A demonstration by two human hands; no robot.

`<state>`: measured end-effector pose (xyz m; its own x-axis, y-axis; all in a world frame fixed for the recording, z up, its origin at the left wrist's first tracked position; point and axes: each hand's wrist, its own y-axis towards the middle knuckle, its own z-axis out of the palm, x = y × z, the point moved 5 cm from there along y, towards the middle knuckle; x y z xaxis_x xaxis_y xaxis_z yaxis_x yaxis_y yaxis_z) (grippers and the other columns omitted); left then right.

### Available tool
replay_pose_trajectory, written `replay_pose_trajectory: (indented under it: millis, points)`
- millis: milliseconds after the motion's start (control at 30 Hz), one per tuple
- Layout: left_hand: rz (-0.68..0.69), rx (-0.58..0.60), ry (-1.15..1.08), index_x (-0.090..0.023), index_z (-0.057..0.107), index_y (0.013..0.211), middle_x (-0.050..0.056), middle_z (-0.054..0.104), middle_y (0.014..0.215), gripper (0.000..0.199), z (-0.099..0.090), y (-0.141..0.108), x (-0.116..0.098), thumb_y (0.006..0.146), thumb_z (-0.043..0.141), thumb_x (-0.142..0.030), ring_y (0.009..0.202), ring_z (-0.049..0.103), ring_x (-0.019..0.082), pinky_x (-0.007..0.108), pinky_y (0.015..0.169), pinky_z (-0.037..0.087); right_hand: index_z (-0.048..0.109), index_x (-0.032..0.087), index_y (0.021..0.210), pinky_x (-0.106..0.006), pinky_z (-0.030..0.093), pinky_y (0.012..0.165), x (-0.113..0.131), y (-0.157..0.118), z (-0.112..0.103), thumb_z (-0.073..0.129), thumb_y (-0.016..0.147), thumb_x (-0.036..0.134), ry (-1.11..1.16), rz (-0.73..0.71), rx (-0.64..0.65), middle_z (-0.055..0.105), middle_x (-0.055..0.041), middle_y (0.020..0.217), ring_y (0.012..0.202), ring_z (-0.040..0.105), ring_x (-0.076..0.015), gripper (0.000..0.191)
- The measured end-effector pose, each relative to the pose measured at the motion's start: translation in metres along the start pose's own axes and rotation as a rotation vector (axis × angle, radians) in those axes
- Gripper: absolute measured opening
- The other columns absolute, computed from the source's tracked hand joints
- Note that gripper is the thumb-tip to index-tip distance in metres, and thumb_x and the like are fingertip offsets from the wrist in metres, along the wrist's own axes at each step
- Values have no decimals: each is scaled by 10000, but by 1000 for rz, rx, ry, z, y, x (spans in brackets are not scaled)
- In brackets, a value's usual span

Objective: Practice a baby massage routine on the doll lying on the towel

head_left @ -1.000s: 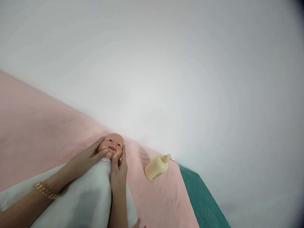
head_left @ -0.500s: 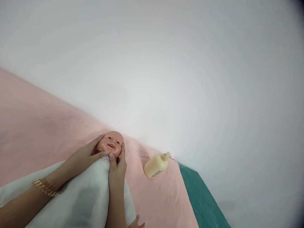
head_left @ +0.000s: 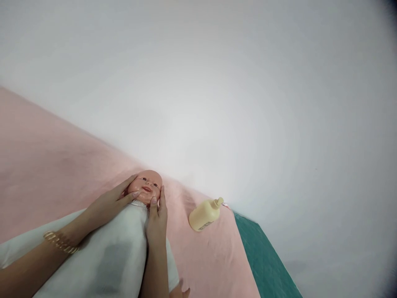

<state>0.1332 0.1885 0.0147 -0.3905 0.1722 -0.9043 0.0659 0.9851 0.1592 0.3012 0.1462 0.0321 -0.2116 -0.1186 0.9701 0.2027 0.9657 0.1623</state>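
Observation:
A baby doll (head_left: pixel 146 191) with a bare plastic head and a white garment lies face up on a pink sheet. On the left side of its face rests my left hand (head_left: pixel 108 203), thumb on the cheek near the mouth and fingers along the side of the head. My right hand (head_left: pixel 158 221) cups the other side, its thumb on the lower cheek and its fingers up by the temple. Between them the two hands hold the head. The doll's garment (head_left: pixel 124 244) has a grey patch and spreads out under my forearms. A small doll hand (head_left: pixel 186 293) shows at the bottom edge.
To the right of the doll, a pale yellow pump bottle (head_left: pixel 204 214) stands on the pink sheet (head_left: pixel 214 260). Beyond the sheet's right edge lies a green quilted surface (head_left: pixel 266 256). A white wall (head_left: pixel 198 91) runs along the back. A gold bracelet (head_left: pixel 60 242) circles my left wrist.
My thumbs, close together under the doll's mouth before, have slid apart and outward over its cheeks. The right hand has shifted slightly right. The bottle stands where it was.

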Motion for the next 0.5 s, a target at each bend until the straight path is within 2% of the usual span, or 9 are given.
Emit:
replay_pose_trajectory:
  millis: [233,333,500]
  points:
    - [7,4,-22,-251,392,1557,21,532,1500,737,2,1,1,930,407,-638,1333,553,321,379,1037,518,356,78,1553,-407,338,1201,-2,3,-2,489,928,676,-1,41,20,368,-153,1593,1477,381,-260,875]
    - [-9,24,-37,-243,378,1565,35,530,1501,752,2,1,2,935,361,-653,1333,551,326,407,1058,504,356,57,1549,-408,351,1194,1,2,-2,484,911,703,10,58,7,382,-161,1584,1469,395,-268,917]
    - [-48,32,-87,-235,410,1543,64,481,1540,777,2,-1,-2,920,328,-693,1373,503,352,485,1113,444,303,81,1574,-377,430,1140,-3,1,4,665,866,555,96,34,41,439,-147,1557,1401,497,-264,926]
